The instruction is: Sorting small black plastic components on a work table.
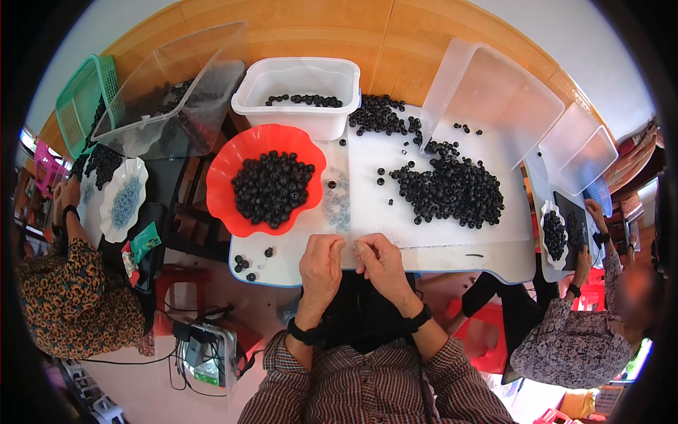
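My left hand point(321, 267) and my right hand point(380, 263) are close together at the front edge of the white table point(487, 261). Thumb and fingers are pinched on both; whatever sits between the fingertips is too small to make out. Just beyond my left hand stands a red bowl with a wavy rim point(220, 173), holding many small round black pieces point(272, 189) with holes. A big heap of the same black pieces point(452, 187) lies to the right, beyond my right hand. Between bowl and heap is a scatter of tiny pale bluish bits point(337, 206).
A white tub point(296, 113) with black pieces stands behind the bowl. Clear bins lean at back left point(169, 106) and back right point(494, 99). A few loose black pieces point(241, 263) lie front left. Co-workers sit at left point(78, 290) and right point(575, 339).
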